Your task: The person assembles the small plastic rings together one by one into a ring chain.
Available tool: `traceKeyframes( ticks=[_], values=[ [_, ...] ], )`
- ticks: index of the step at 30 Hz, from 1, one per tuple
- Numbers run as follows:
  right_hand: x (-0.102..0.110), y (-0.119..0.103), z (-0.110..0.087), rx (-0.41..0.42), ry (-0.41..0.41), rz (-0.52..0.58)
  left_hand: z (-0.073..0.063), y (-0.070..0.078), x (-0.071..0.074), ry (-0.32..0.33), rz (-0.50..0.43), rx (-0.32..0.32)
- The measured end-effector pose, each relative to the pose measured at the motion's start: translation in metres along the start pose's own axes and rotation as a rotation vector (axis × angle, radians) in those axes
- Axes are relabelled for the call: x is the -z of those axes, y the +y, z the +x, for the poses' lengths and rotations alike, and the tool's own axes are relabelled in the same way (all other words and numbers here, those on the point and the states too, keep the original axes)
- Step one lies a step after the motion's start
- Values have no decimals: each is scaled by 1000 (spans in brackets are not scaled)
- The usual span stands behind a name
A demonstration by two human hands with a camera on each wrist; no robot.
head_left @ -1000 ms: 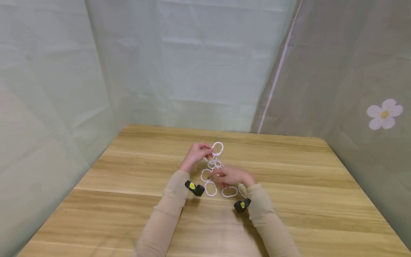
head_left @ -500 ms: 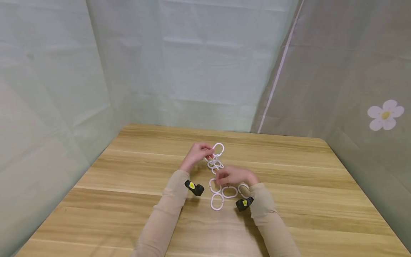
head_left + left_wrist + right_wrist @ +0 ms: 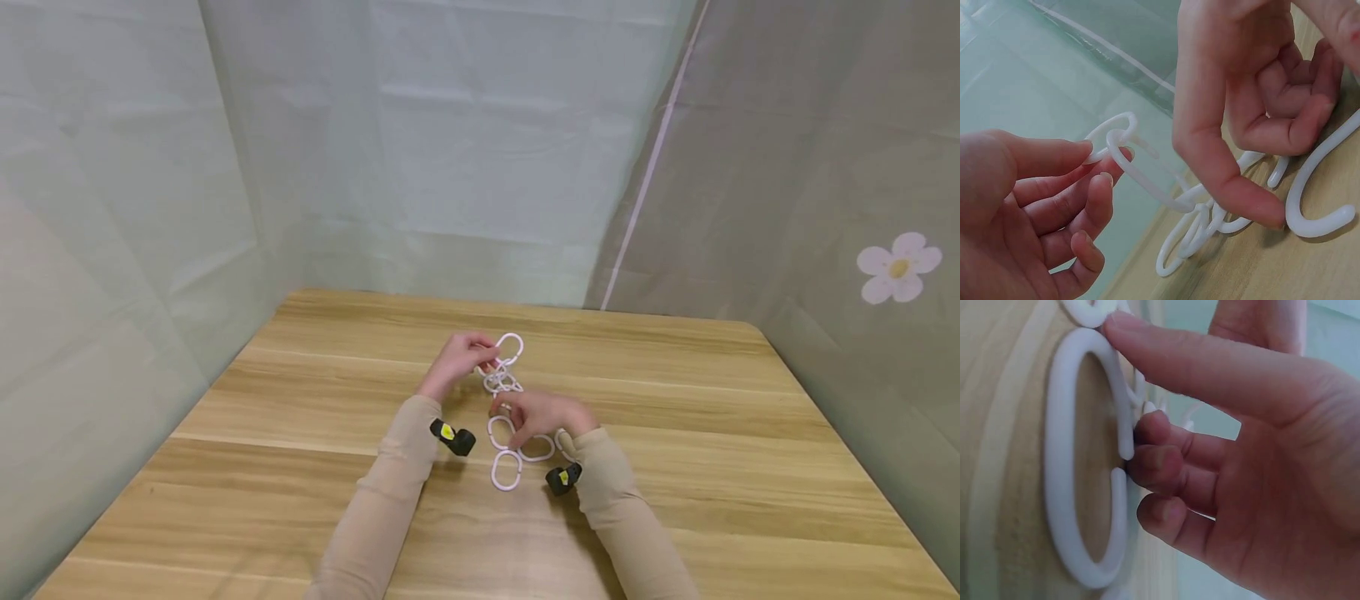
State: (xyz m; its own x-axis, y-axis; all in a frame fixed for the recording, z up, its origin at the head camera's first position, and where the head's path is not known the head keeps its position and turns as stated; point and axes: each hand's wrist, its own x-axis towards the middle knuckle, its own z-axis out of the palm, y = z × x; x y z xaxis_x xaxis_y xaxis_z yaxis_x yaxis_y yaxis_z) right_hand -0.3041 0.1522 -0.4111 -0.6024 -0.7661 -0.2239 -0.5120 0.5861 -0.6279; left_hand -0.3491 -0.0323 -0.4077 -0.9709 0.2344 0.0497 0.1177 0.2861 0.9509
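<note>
In the head view my left hand (image 3: pixel 459 364) pinches one link of a chain of white plastic C-rings (image 3: pixel 1138 175). The upper links hang from its thumb and fingertips, and the lower ones bunch on the table. My right hand (image 3: pixel 542 412) is over the loose rings, thumb and index finger spread apart. A loose C-ring (image 3: pixel 490 432) lies between them; in the left wrist view the index fingertip is right at its curved end. The right wrist view has the thumb tip at a ring's edge, beside another C-ring (image 3: pixel 1060 444) with its gap showing. The other right fingers are loosely bent.
More loose white rings lie flat: a front ring (image 3: pixel 506 489), and a ring (image 3: pixel 558 442) partly hidden by the right wrist. Everything is on a wooden table (image 3: pixel 712 500). Pale curtains (image 3: pixel 450 167) surround its far sides.
Two loose rings have shifted toward the front and right as my right hand worked over them. Its thumb and index finger have since spread apart. My left hand keeps its pinch, nearly still.
</note>
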Motion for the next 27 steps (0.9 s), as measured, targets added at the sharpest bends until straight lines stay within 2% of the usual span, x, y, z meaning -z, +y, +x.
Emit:
traceKeyframes(
  ticks=[8,14,22,25,27],
  values=[
    [0,-2,0,5,16,-12,-1,3,1,-13,9,-9],
    [2,-1,-3,59,75,-8,-2,2,-1,-22,13,-23],
    [8,7,-7,80,144,-27,-3,2,-2,-31,1,-8],
    [12,10,-11,65,160,5,-4,3,-2,-34,12,-6],
    [15,12,-14,40,173,64,-4,3,-2,-33,20,-2]
  ],
)
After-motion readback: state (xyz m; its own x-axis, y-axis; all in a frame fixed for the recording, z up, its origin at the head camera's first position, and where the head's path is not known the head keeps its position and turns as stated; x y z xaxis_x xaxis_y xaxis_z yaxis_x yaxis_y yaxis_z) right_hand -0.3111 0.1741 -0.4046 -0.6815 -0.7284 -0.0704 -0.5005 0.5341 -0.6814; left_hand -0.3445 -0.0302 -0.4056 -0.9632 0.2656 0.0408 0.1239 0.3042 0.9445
